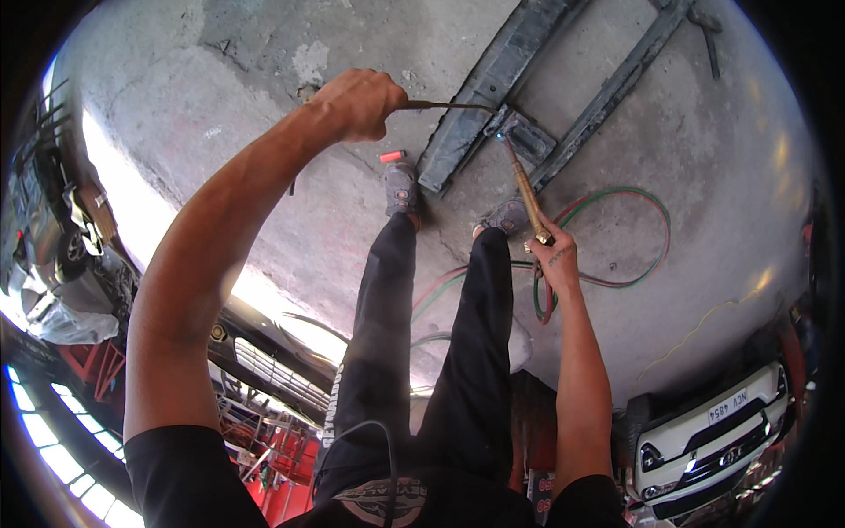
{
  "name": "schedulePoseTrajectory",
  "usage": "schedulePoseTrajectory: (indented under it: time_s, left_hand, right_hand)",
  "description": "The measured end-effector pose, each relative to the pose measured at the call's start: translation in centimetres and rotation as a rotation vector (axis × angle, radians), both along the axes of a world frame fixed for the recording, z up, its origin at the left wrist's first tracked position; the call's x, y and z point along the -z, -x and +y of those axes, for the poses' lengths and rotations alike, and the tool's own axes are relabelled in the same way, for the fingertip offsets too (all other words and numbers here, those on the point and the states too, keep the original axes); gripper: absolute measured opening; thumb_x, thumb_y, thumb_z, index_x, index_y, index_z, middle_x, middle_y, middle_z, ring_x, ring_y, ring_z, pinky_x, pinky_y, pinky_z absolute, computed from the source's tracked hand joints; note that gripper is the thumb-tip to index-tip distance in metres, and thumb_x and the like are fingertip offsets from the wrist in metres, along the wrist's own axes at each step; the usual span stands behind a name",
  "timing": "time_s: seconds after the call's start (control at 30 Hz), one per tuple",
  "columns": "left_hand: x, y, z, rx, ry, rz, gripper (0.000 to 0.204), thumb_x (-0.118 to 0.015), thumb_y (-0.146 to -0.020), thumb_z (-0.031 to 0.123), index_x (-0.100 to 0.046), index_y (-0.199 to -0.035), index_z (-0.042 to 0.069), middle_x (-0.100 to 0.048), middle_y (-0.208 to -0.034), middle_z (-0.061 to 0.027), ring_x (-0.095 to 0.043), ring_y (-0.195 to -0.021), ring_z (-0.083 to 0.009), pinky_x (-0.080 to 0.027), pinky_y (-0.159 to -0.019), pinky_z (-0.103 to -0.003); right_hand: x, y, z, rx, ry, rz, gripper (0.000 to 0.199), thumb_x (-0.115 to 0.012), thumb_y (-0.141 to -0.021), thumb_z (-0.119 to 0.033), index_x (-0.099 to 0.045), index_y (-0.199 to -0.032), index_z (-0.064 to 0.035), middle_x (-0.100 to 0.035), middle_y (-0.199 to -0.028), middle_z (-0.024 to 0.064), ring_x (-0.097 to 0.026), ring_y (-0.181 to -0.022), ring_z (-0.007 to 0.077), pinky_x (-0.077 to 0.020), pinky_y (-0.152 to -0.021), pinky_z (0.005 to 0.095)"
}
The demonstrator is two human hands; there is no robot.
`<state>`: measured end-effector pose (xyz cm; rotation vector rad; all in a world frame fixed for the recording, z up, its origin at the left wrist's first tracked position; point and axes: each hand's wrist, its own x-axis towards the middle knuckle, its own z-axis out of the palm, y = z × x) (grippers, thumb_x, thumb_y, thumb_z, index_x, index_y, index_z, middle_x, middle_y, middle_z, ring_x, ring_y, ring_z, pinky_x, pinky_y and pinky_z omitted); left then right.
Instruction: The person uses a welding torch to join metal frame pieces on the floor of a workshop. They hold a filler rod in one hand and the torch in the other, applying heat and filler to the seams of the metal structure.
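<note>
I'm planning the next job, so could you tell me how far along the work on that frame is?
Done: the frame lies on the concrete floor, with hoses run out. In hand: right hand holds the lit torch at a joint; left hand feeds a rod. How many joints remain cannot be told.

**Daylight glare, heavy fisheye bend**

Strong daylight burns out the left side into a white band across the concrete floor. The rest is evenly lit and sharp. Straight lines curve near the black rim, and corners go dark.

Single head-worn fisheye view, steeply downward over the person's own legs toward the concrete floor, fairly near.
</note>
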<state>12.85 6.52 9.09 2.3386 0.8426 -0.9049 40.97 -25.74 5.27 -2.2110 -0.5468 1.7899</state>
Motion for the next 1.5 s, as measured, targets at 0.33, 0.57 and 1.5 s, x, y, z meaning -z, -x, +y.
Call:
schedulePoseTrajectory:
  time_s: [0.33,0.57,1.5]
  left_hand:
    - [0.3,0.3,0.0,0.014,-0.017,-0.023,0.046,-0.067,-0.075,-0.008,-0.077,-0.115,0.011,-0.077,-0.092,-0.0121,-0.075,-0.092,-0.0305,-0.06,-0.083,-0.043]
    - [-0.6,-0.6,0.5,0.021,0.048,0.079,0.041,-0.073,-0.079,0.003,-0.076,-0.12,0.013,-0.077,-0.103,-0.0139,-0.073,-0.106,-0.0312,-0.058,-0.094,-0.042]
    - [1.1,1.2,0.8,0.016,-0.023,-0.055,0.042,-0.067,-0.076,-0.007,-0.078,-0.112,0.01,-0.077,-0.09,-0.0139,-0.075,-0.09,-0.032,-0.059,-0.082,-0.044]
  right_hand:
    - [0.1,0.0,0.0,0.029,-0.016,-0.014,0.061,-0.07,-0.088,0.001,-0.06,-0.148,-0.0065,-0.063,-0.074,0.0019,-0.057,-0.05,0.0094,-0.046,-0.044,0.0298]
    - [0.6,0.0,-0.5,0.038,-0.024,-0.009,0.062,-0.069,-0.089,0.001,-0.059,-0.149,-0.0065,-0.063,-0.075,0.0024,-0.057,-0.05,0.0091,-0.0457,-0.043,0.0292]
    - [1.5,0.5,-0.8,0.063,-0.039,-0.013,0.06,-0.069,-0.091,0.001,-0.059,-0.149,-0.0083,-0.062,-0.071,0.0013,-0.056,-0.049,0.0088,-0.0465,-0.043,0.0285]
